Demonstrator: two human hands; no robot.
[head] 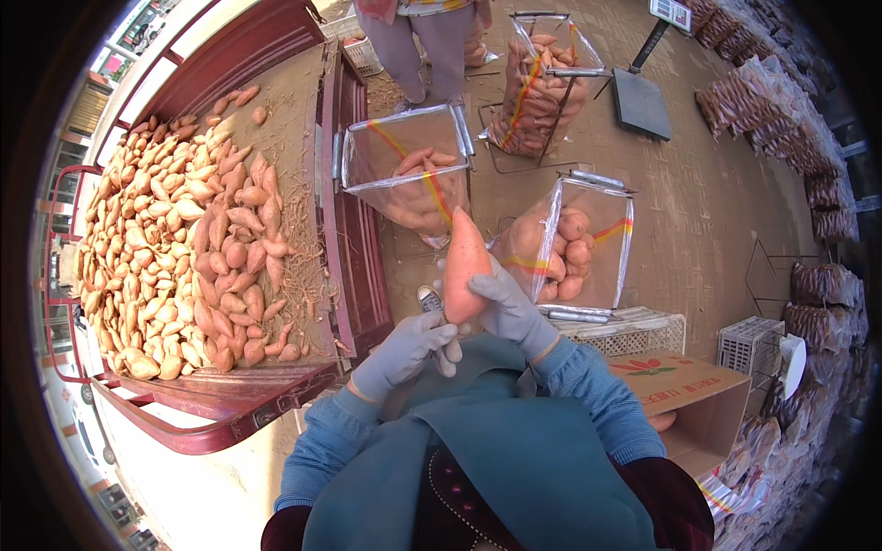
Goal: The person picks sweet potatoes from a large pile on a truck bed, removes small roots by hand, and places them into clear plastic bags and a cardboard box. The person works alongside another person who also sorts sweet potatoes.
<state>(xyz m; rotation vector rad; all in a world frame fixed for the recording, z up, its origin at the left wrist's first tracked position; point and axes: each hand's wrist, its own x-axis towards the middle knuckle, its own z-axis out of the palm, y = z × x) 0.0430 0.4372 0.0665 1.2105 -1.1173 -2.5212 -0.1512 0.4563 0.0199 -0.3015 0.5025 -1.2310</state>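
Both my hands wear pale grey gloves. My right hand [510, 303] grips a large sweet potato [466, 265] from its right side, some fingers hidden behind it. At the root's lower tip is my left hand [413, 348], its fingers bent close to that end; whether they grip it cannot be told. Beyond the root stands a clear plastic bag on a frame [413, 189], partly filled with sweet potatoes. To the right, another framed bag [586, 241] holds rounder ones. A heap of sweet potatoes [165, 255] lies on the truck bed at left.
The truck bed's red metal side [355, 206] runs close on the left. A fuller bag [541, 96] and a platform scale [641, 103] stand farther off. A person [427, 41] stands at the top. Near my right arm are a plastic crate [630, 330] and an open cardboard box [689, 392].
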